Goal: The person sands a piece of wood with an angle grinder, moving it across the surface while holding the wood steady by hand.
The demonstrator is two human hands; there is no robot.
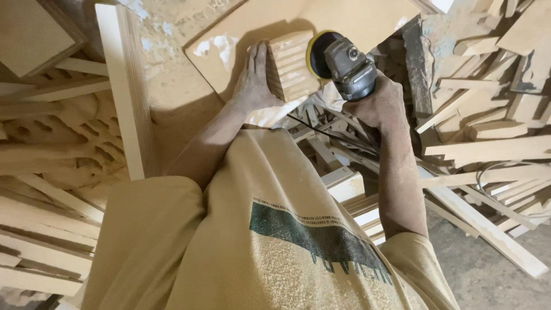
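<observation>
Clenched around the grey body of the angle grinder (351,72), our right hand (379,103) sets its yellow-backed sanding disc (317,54) against the right face of the ribbed wooden block (293,64). Our left hand (252,80), fingers extended flat, steadies the block's left face, so the block lies between both hands (each touching or just beside it). It rests near the front edge of the pale board (252,28). Offcut strips (493,149) are heaped at right.
</observation>
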